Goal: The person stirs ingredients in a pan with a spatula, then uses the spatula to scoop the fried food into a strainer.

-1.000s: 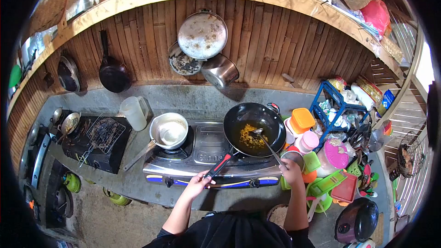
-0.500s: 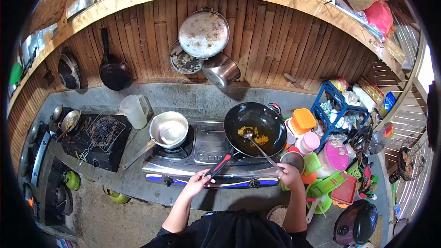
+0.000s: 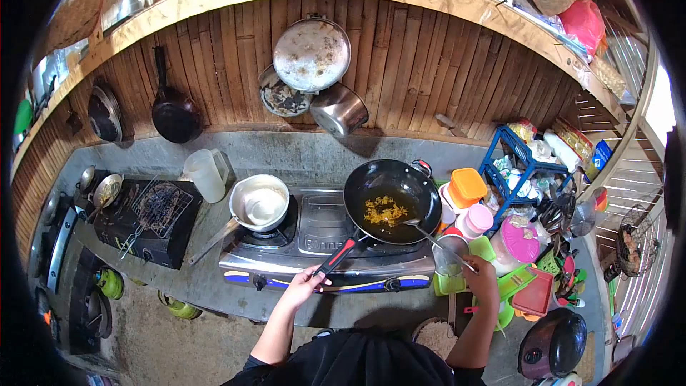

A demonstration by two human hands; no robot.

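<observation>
A black wok (image 3: pixel 393 175) sits on the right burner of the gas stove (image 3: pixel 321 223), with yellow-orange chopped food (image 3: pixel 384 210) in shiny oil at its bottom. My left hand (image 3: pixel 306 283) is closed around the wok's red-and-black handle (image 3: pixel 336 256), in front of the stove. In my right hand (image 3: pixel 480 276) is a long-handled metal spoon (image 3: pixel 437 243), whose head rests low inside the wok's right side, apart from most of the food. A round wire strainer (image 3: pixel 450 254) lies just left of my right hand.
A white saucepan (image 3: pixel 260 204) with a wooden handle stands on the left burner. Farther left are a plastic jug (image 3: pixel 209 175) and a black grill stove (image 3: pixel 150 221). Plastic containers (image 3: pixel 468 187), a blue rack (image 3: pixel 511 168) and a rice cooker (image 3: pixel 552 345) crowd the right side.
My right hand has moved right and slightly down, drawing the spoon's head from the food towards the wok's right side. The food looks more gathered. My left hand keeps the handle.
</observation>
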